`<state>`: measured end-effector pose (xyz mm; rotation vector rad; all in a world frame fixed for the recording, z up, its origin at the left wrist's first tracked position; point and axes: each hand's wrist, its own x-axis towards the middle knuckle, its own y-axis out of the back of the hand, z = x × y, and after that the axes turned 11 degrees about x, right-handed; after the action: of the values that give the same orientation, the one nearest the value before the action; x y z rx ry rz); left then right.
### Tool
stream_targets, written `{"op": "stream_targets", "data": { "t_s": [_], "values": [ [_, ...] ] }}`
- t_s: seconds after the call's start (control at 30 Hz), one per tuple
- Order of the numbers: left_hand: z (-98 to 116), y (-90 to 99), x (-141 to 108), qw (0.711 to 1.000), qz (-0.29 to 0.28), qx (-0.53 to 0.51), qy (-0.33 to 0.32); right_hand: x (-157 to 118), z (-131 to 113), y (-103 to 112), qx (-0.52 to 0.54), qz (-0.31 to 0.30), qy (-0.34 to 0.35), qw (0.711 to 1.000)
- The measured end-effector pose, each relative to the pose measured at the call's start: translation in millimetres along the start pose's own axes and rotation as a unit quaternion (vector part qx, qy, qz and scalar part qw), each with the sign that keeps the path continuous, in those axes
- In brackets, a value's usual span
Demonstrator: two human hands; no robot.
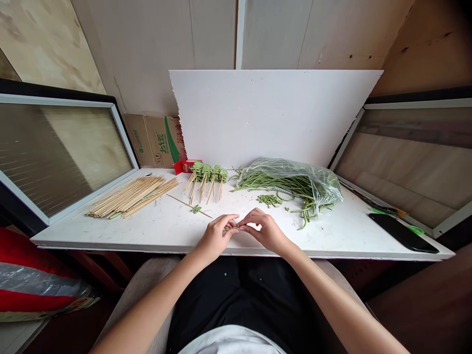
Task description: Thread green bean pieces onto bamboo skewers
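Observation:
My left hand [220,234] and my right hand [263,229] meet near the table's front edge, fingers pinched round a thin green bean piece [231,228] between them. Just beyond my left hand, a single skewer [179,200] lies slantwise with short green pieces [196,209] at its middle. A small pile of cut bean pieces [269,200] rests ahead of my right hand. Behind it, long green beans [291,184] spill from a clear plastic bag [324,178]. Bundles of filled skewers [209,173] stand at the back, their bare sticks pointing toward me.
Many bare skewers [134,195] lie on the left of the white table [155,236]. A cardboard box [157,141] and a red packet [181,166] are behind. On the right is a black phone [400,231]. A white board [273,118] stands along the back.

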<state>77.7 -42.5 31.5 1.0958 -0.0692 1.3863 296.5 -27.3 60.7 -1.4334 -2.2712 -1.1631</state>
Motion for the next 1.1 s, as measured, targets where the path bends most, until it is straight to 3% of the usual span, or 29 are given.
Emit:
{"op": "stream_targets", "data": {
  "t_s": [0.13, 0.33, 0.6, 0.9, 1.0, 1.1],
  "values": [
    [-1, 4.0, 2, 0.999, -0.004, 0.032, 0.0, 1, 4, 4, -0.02, 0.051, 0.022, 0.998],
    [4, 6.7, 2, 1.0, 0.002, 0.028, -0.013, 0, -4, -1, -0.018, 0.028, 0.022, 0.999],
    [10, 5.4, -1, 0.999, -0.018, 0.038, -0.027, -5, -3, -16, 0.049, 0.053, 0.015, 0.997],
    [8, 5.0, 2, 0.996, -0.05, -0.066, 0.044, -7, 7, -26, 0.143, 0.113, -0.005, 0.983],
    [-2, 2.7, 3, 0.991, -0.055, -0.082, 0.094, -5, 10, -14, 0.091, 0.128, -0.004, 0.988],
    [-9, 1.7, 3, 0.992, -0.033, -0.059, 0.106, -4, 26, 10, -0.046, 0.138, -0.016, 0.989]
  ]
}}
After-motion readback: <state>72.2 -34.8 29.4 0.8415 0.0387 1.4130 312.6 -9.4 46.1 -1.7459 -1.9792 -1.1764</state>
